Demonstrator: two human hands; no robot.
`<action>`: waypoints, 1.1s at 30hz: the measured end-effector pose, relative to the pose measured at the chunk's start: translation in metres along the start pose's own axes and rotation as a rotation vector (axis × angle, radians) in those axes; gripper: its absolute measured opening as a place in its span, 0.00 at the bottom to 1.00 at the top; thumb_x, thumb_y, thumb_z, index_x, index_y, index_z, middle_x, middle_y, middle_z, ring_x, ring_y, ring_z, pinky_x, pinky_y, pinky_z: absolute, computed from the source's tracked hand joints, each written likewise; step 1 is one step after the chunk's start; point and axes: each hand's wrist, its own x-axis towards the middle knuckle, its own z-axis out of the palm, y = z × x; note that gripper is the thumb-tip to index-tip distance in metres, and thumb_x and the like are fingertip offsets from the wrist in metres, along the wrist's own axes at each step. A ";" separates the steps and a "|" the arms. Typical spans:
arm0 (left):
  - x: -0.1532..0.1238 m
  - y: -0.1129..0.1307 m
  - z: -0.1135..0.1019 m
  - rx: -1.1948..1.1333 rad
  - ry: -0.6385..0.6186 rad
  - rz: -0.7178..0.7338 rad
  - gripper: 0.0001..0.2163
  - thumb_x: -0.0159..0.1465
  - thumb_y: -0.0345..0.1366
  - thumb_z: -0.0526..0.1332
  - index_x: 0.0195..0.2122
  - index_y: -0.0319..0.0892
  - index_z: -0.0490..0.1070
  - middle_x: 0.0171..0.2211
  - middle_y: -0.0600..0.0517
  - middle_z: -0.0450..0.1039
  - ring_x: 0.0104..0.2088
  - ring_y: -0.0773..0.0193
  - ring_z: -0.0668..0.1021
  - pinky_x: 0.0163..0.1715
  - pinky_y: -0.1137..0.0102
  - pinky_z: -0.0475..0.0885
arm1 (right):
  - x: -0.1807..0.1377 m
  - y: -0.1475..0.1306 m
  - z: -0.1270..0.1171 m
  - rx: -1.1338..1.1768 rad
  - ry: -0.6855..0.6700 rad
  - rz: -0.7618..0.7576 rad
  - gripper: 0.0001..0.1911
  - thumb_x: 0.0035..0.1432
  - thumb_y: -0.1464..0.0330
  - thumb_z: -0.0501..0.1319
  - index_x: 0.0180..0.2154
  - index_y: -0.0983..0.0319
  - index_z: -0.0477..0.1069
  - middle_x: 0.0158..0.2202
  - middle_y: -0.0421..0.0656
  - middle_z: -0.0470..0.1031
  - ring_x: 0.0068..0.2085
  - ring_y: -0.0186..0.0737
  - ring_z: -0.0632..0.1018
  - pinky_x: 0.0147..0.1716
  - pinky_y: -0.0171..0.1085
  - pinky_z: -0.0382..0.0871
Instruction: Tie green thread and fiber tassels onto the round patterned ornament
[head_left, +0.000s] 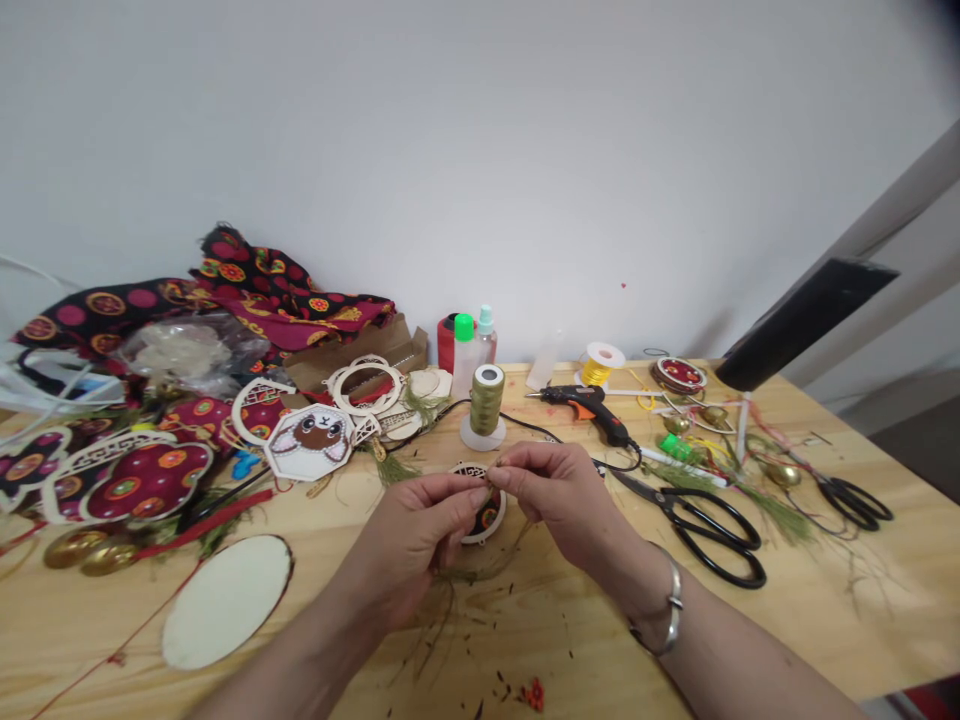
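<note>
Over the middle of the table, my left hand (424,530) and my right hand (562,500) meet fingertip to fingertip. Each pinches thin olive-green thread (517,545), whose loose strands hang below the fingers. What exactly lies between the fingertips is too small to make out. Partly hidden under my hands is a round wooden ornament (491,522) with dark patterned fabric inside. Just behind it stands a spool of olive-green thread (487,402) on its white base. A metal bracelet (673,605) circles my right wrist.
On the right lie black-handled scissors (709,525), a glue gun (589,405), a yellow cord spool (598,368) and smaller scissors (851,500). Bottles (466,365) stand behind. Leftward are patterned fabric (277,290), a sheep-face piece (311,443), wooden frames (367,385) and a white oval (229,603).
</note>
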 end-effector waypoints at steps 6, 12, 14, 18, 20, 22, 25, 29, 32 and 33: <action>0.000 0.001 0.000 0.007 -0.011 -0.029 0.11 0.51 0.41 0.66 0.27 0.37 0.77 0.12 0.60 0.54 0.15 0.76 0.53 0.14 0.78 0.46 | 0.000 -0.003 0.000 -0.057 0.021 -0.010 0.06 0.45 0.70 0.65 0.20 0.65 0.75 0.15 0.35 0.66 0.18 0.25 0.60 0.20 0.30 0.56; 0.000 0.000 0.000 0.025 -0.018 -0.014 0.12 0.51 0.41 0.66 0.29 0.37 0.78 0.12 0.60 0.54 0.14 0.76 0.53 0.14 0.77 0.45 | 0.001 -0.003 -0.001 -0.141 0.025 -0.072 0.06 0.45 0.70 0.65 0.20 0.65 0.75 0.19 0.38 0.71 0.23 0.29 0.66 0.26 0.31 0.62; 0.000 0.000 0.000 0.034 -0.019 0.005 0.12 0.51 0.41 0.66 0.30 0.38 0.78 0.12 0.60 0.55 0.14 0.76 0.53 0.14 0.77 0.45 | 0.001 -0.003 -0.001 -0.153 0.025 -0.084 0.07 0.45 0.70 0.65 0.19 0.64 0.74 0.18 0.38 0.70 0.23 0.30 0.67 0.26 0.32 0.62; -0.002 0.004 0.003 0.060 -0.002 0.039 0.11 0.50 0.40 0.67 0.30 0.39 0.79 0.11 0.60 0.55 0.14 0.76 0.54 0.14 0.78 0.46 | 0.000 -0.005 0.000 -0.168 0.023 -0.082 0.07 0.44 0.69 0.65 0.18 0.64 0.73 0.18 0.37 0.70 0.23 0.30 0.66 0.25 0.31 0.63; -0.003 0.007 0.004 0.061 0.005 0.047 0.10 0.49 0.40 0.68 0.29 0.39 0.80 0.11 0.59 0.58 0.14 0.75 0.56 0.14 0.78 0.50 | 0.001 -0.005 0.000 -0.177 0.023 -0.087 0.07 0.44 0.69 0.65 0.18 0.64 0.73 0.17 0.37 0.69 0.22 0.29 0.65 0.24 0.31 0.62; -0.004 0.008 0.005 0.042 0.003 0.046 0.09 0.49 0.39 0.68 0.29 0.40 0.80 0.14 0.56 0.65 0.16 0.73 0.62 0.16 0.78 0.56 | 0.001 -0.005 0.000 -0.188 0.026 -0.096 0.08 0.44 0.69 0.65 0.18 0.64 0.73 0.17 0.37 0.69 0.22 0.29 0.65 0.23 0.31 0.62; -0.004 0.007 0.006 0.024 -0.009 0.030 0.09 0.49 0.37 0.68 0.31 0.41 0.80 0.23 0.51 0.76 0.23 0.69 0.71 0.23 0.76 0.64 | 0.001 -0.004 -0.001 -0.204 0.030 -0.101 0.08 0.45 0.69 0.64 0.18 0.64 0.73 0.17 0.37 0.68 0.21 0.29 0.65 0.23 0.31 0.61; -0.003 0.005 0.005 0.052 0.009 0.035 0.07 0.50 0.35 0.68 0.30 0.42 0.80 0.27 0.51 0.78 0.27 0.67 0.73 0.28 0.75 0.67 | 0.000 -0.004 0.000 -0.212 0.026 -0.090 0.08 0.45 0.70 0.64 0.17 0.65 0.72 0.16 0.36 0.67 0.21 0.29 0.63 0.23 0.31 0.59; -0.003 0.004 0.006 0.034 0.011 0.053 0.06 0.51 0.36 0.66 0.28 0.41 0.80 0.25 0.52 0.77 0.27 0.66 0.73 0.30 0.75 0.66 | -0.001 -0.004 0.001 -0.197 0.027 -0.073 0.09 0.45 0.71 0.63 0.17 0.65 0.71 0.16 0.36 0.66 0.21 0.29 0.63 0.23 0.31 0.59; -0.003 0.004 0.006 0.028 0.014 0.060 0.05 0.51 0.36 0.66 0.28 0.41 0.79 0.22 0.53 0.75 0.26 0.67 0.72 0.28 0.75 0.66 | -0.001 -0.004 0.002 -0.191 0.024 -0.070 0.08 0.46 0.71 0.63 0.17 0.65 0.71 0.16 0.36 0.66 0.22 0.29 0.63 0.23 0.31 0.59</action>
